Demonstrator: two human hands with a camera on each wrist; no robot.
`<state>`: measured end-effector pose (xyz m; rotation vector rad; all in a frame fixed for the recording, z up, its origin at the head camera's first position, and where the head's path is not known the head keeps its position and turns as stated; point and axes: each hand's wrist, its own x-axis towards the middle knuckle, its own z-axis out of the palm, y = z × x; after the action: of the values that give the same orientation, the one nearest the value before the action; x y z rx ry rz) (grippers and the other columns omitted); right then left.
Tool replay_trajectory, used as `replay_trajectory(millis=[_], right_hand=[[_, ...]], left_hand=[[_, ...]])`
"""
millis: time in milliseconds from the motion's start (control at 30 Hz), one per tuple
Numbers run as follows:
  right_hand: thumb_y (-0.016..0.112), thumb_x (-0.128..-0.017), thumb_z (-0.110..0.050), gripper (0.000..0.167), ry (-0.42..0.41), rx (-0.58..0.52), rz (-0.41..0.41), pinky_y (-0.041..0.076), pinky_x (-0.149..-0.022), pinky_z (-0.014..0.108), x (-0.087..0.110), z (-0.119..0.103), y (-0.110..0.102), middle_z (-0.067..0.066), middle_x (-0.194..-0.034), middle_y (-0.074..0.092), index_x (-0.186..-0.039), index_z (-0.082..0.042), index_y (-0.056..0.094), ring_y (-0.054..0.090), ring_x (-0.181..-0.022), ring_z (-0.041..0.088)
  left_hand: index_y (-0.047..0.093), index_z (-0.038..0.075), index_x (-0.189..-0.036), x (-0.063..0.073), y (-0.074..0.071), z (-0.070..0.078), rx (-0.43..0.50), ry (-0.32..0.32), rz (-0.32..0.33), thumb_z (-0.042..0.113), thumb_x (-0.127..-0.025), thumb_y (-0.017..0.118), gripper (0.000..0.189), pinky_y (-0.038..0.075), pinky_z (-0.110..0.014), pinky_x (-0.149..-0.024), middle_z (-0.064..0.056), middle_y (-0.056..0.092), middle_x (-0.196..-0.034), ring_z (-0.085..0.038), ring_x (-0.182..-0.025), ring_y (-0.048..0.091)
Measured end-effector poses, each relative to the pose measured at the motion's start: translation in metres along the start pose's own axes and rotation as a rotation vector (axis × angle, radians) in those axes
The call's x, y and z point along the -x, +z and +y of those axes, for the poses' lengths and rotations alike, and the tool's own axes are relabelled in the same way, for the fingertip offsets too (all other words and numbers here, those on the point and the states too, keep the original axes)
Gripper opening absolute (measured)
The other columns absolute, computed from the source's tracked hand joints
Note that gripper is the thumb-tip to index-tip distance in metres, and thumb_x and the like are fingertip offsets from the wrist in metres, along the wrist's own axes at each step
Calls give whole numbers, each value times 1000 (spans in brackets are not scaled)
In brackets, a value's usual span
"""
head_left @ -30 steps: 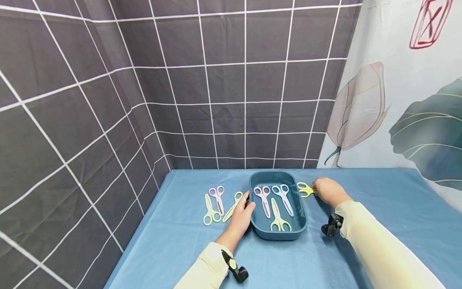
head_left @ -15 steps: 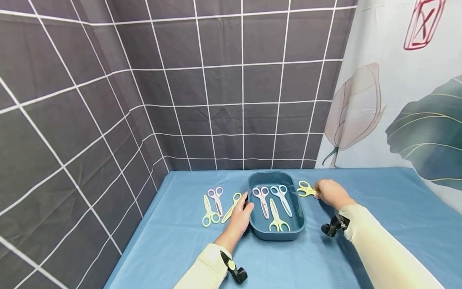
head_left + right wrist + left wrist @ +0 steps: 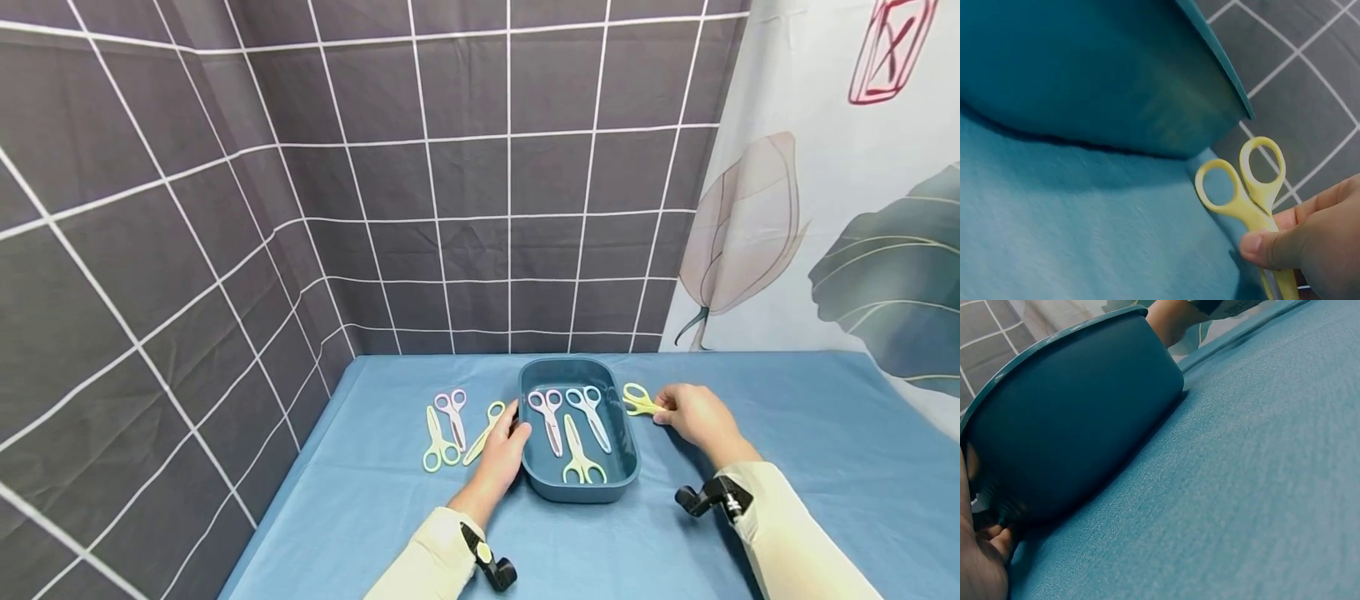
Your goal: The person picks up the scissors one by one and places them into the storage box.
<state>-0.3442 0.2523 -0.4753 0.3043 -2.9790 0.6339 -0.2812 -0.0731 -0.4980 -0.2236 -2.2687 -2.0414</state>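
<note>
My right hand [image 3: 701, 417] pinches a pair of yellow scissors [image 3: 640, 400] between thumb and fingers, near the blades. The scissors' handle loops point left toward the blue bin [image 3: 581, 493], beside its right wall; the right wrist view shows the loops [image 3: 1217, 205] close to the bin's corner, with the blades partly hidden by the hand. My left hand [image 3: 501, 454] holds the bin's left side, thumb at the rim and fingers along the outer wall. In the bin lie pink scissors [image 3: 553, 425], light blue scissors [image 3: 596, 425] and pale yellow-green scissors [image 3: 576, 450].
Left of the bin on the blue cloth [image 3: 360, 500] lie pink scissors [image 3: 453, 417], pale green scissors [image 3: 435, 442] and yellow scissors [image 3: 487, 429], the last partly behind my left hand. A grey gridded curtain [image 3: 465, 183] stands behind the table.
My right hand has drawn slightly right and tilted, its forearm swinging right; more of the yellow scissors shows. The left hand and the bin stay in place.
</note>
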Motion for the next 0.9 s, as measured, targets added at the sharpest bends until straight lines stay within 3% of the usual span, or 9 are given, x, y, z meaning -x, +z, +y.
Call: replay_trajectory(millis=[167,367,533,900], right_hand=[[80,-85,-13,13,35,-10,83,44,-58,41,10,-7,-1,0,-76,65,-82,-12,67,54,-67,18],[80,-83,-12,10,61,-25,236,42,-57,42,17,-11,-6,3,-77,67,-84,-12,70,56,-67,23],[80,-84,-15,10,86,-36,318,43,-58,43,18,-20,-12,6,-82,69,-88,-11,72,60,-71,26],[82,-84,-16,14,46,-114,439,43,-62,40,16,-49,-26,6,-80,70,-88,-7,72,61,-71,26]], left_hand=[[40,-9,-149,11,-2,23,16,4,-3,7,-101,49,52,31,-54,-116,-29,44,-151,-43,-139,42],[39,-9,-150,7,3,16,-23,18,23,5,-101,47,51,31,-56,-115,-28,44,-150,-43,-138,43],[40,-10,-149,8,-1,19,-1,16,-1,6,-101,49,51,31,-56,-115,-30,43,-150,-44,-138,42],[42,0,-152,-7,0,-15,-37,10,14,9,-102,49,51,31,-53,-116,-21,46,-152,-34,-139,44]])
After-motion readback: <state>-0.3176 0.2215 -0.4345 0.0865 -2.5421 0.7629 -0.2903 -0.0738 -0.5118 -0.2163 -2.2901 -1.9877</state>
